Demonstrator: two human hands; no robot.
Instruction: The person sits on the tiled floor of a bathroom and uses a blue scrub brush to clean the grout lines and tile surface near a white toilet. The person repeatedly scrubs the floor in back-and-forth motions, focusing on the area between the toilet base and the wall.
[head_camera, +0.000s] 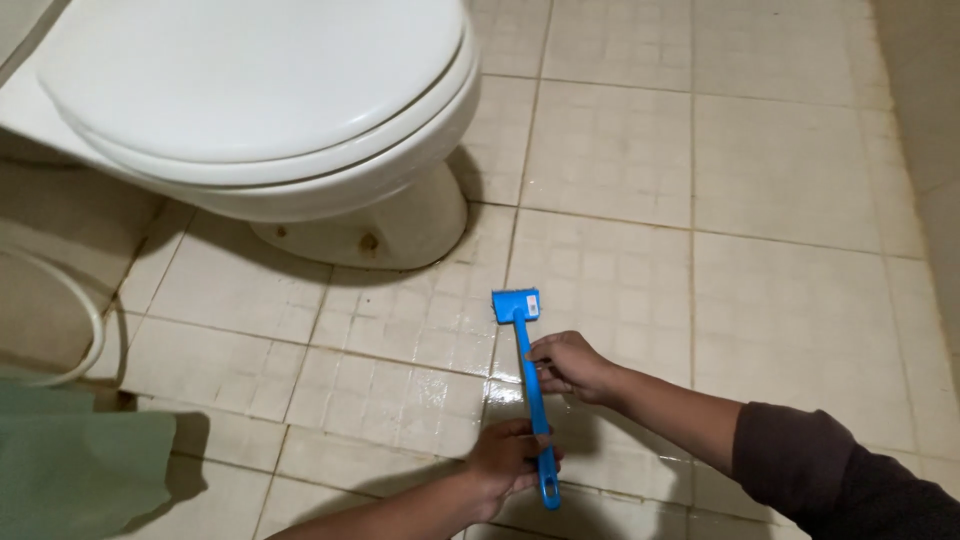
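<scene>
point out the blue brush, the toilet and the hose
blue brush (527, 370): head view, on the handle just below the head
toilet (250, 80): head view, middle of the shut lid
hose (85, 300): head view, on the curve at the left edge

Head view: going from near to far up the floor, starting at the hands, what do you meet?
left hand on the handle end of the blue brush → right hand higher on the handle → brush head → toilet base → closed toilet lid

home bathroom; white toilet, pale tiled floor, hose
</scene>
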